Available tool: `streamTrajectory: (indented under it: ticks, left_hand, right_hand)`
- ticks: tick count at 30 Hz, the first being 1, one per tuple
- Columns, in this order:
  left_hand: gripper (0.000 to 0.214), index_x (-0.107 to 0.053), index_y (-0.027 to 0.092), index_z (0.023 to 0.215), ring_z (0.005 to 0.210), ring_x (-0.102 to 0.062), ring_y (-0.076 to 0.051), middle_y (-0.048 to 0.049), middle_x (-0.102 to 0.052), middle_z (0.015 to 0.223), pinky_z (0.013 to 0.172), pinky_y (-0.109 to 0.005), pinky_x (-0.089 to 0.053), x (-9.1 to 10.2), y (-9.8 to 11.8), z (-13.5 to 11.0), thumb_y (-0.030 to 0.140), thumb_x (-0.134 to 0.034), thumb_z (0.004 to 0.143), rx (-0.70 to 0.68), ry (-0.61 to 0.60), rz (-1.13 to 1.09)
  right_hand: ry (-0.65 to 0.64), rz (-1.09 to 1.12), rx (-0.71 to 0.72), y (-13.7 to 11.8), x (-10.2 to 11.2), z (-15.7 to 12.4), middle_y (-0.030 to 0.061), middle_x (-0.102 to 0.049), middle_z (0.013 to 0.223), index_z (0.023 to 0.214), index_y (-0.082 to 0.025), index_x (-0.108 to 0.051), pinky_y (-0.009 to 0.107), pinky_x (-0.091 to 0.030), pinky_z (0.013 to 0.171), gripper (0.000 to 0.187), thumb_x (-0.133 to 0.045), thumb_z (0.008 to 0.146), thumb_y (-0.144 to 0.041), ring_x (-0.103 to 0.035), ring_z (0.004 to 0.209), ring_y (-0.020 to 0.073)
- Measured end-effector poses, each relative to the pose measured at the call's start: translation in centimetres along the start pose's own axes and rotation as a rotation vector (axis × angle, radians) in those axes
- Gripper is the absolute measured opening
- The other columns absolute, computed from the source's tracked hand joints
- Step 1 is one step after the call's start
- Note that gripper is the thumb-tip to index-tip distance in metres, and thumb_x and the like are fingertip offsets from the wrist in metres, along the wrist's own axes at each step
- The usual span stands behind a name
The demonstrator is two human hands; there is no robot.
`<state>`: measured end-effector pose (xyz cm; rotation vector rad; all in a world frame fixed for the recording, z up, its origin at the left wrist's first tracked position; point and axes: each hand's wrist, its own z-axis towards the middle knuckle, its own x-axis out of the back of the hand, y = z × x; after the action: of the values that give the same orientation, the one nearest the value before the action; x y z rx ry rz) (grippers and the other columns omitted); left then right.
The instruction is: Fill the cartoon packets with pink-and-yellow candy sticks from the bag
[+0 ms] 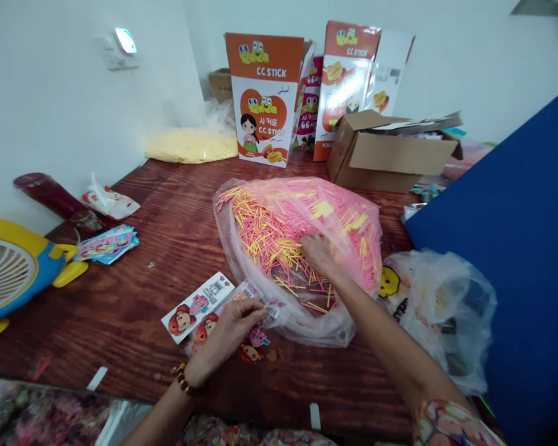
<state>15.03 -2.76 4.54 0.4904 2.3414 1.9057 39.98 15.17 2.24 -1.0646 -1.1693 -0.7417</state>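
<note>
A large clear plastic bag (pixel 255 294) lies open on the wooden table, full of thin pink and yellow sticks (pixel 265 238). My right hand (pixel 317 253) reaches into its mouth, fingers curled down among the sticks; whether it grips any is hidden. Left of the bag, my left hand (pixel 236 325) pinches the top edge of a small clear printed packet (pixel 272 308). Beneath and beside that hand lie another printed packet (pixel 205 329) and a white card (pixel 186 314) with a red-haired cartoon figure.
Printed CC Stick boxes (pixel 267 102) and an opened brown carton (pixel 390 158) stand at the back. A blue panel (pixel 516 266) and a crumpled plastic bag (pixel 460 310) are right. A yellow-blue fan (pixel 13 266), stacked cards (pixel 109 243) and tissues (pixel 109 201) sit left.
</note>
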Motion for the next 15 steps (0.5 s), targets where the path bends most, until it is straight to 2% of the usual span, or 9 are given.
streamTrajectory:
  ticks: [3,5,8,12,15]
  left_hand:
    - [0.032,-0.062,0.016,0.069,0.061,-0.043,-0.012,0.0019,-0.052,0.063,0.058,-0.022,-0.034,-0.2,0.5,-0.1,0.044,-0.061,0.083,-0.006,0.006,0.006]
    - [0.032,-0.062,0.016,0.069,0.061,-0.044,-0.012,0.0018,-0.053,0.063,0.058,-0.022,-0.035,-0.2,0.5,-0.2,0.045,-0.062,0.082,-0.005,0.007,-0.007]
    - [0.033,-0.063,0.016,0.069,0.061,-0.046,-0.012,0.0014,-0.054,0.063,0.058,-0.023,-0.036,-0.2,0.0,-0.3,0.046,-0.063,0.082,0.001,0.006,-0.027]
    - [0.033,-0.064,0.016,0.071,0.06,-0.046,-0.012,0.0012,-0.055,0.064,0.059,-0.023,-0.037,-0.4,-0.3,-0.5,0.047,-0.064,0.082,0.018,0.0,-0.047]
    - [0.032,-0.064,0.016,0.071,0.061,-0.047,-0.012,0.0009,-0.056,0.064,0.059,-0.023,-0.037,-0.7,0.4,-0.7,0.047,-0.065,0.081,0.021,-0.005,-0.053]
  right_hand:
    - [0.041,0.195,-0.076,-0.2,-0.1,-0.6,0.0105,-0.069,0.094,0.093,-0.016,-0.061,0.038,-0.038,0.09,0.022,-0.04,0.095,-0.024,-0.058,0.094,0.0239]
    - [0.097,0.517,-0.156,-0.4,-0.4,-1.3,0.0044,-0.066,0.08,0.087,-0.019,-0.057,0.033,-0.042,0.079,0.021,-0.042,0.092,-0.033,-0.058,0.078,0.0196]
    - [0.153,0.962,-0.25,-1.0,-1.3,-2.8,-0.0007,-0.061,0.068,0.078,-0.021,-0.053,0.029,-0.043,0.069,0.023,-0.051,0.081,-0.043,-0.055,0.065,0.0164]
    - [0.161,1.09,-0.296,-2.4,-2.8,-4.8,-0.0009,-0.061,0.07,0.085,-0.022,-0.051,0.028,-0.045,0.062,0.032,-0.051,0.075,-0.053,-0.055,0.062,0.0157]
    - [0.157,1.176,-0.31,-3.5,-3.9,-5.8,-0.0002,-0.063,0.08,0.091,-0.024,-0.047,0.027,-0.045,0.063,0.031,-0.052,0.075,-0.051,-0.057,0.068,0.0158]
